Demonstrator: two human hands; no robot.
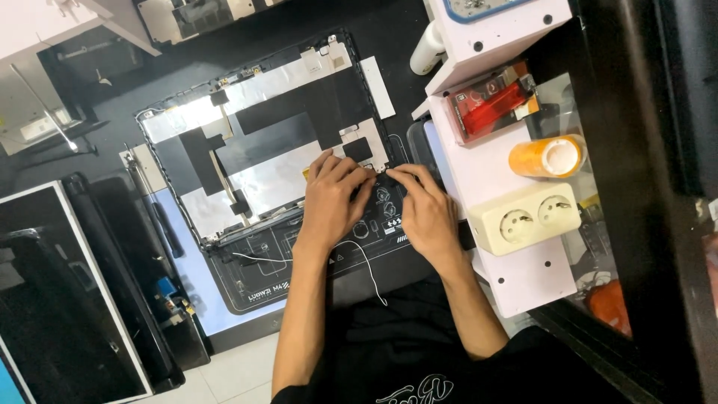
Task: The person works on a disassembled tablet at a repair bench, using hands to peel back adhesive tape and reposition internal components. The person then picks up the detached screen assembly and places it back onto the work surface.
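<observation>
A: Silvery foil and black tape cover the inner face of the laptop lid panel [262, 142], which lies flat on the black work mat [262, 277]. Its long axis runs diagonally, from the lower left of the mat up toward the upper right; the upper right corner points at the white shelf unit [523, 269].

B: And the hands, relative to that panel?

A: Both rest at its near right corner. The left hand [333, 202] lies palm down with fingers spread over the panel's lower edge. The right hand [426, 209] sits just beside it, fingertips pressed on the same corner. The fingertips of the two hands almost meet. Neither hand is visibly closed around anything; whether a small part is pinched under the fingertips cannot be told.

B: What surrounds the panel?

A: Right of it, on the shelf unit, stand a cream double socket [527, 217], an orange tape roll [547, 157] and a red box [490, 108]. A thin white wire [370, 269] trails from below the left hand across the mat. Left of the panel lies a dark screen with a white frame [60, 299].
</observation>
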